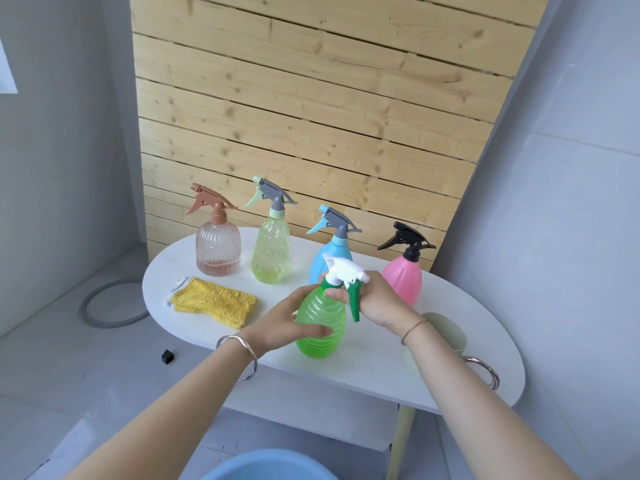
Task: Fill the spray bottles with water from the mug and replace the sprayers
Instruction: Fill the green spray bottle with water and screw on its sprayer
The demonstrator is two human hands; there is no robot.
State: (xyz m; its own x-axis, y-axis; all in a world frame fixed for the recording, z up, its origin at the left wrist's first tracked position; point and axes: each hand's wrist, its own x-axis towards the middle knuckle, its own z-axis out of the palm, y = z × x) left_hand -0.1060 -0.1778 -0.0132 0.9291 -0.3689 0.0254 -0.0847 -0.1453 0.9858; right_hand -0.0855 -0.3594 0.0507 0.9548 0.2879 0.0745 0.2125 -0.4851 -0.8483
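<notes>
green bottle: upright, 6 o'clock of blue bottle.
left hand: wrapped round its belly, likely bracing against twist.
right hand: fingers curled on sprayer collar, probably for turning.
mug: 3 o'clock, behind right wrist, within reach.

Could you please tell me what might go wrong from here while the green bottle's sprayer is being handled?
The mug sits just under the right forearm, near the table edge; a swing of that arm might knock it over. The blue bottle and pink bottle stand close behind the right hand, which grips the sprayer of the green bottle while the left hand holds its body; a hard twist could topple one.
</notes>
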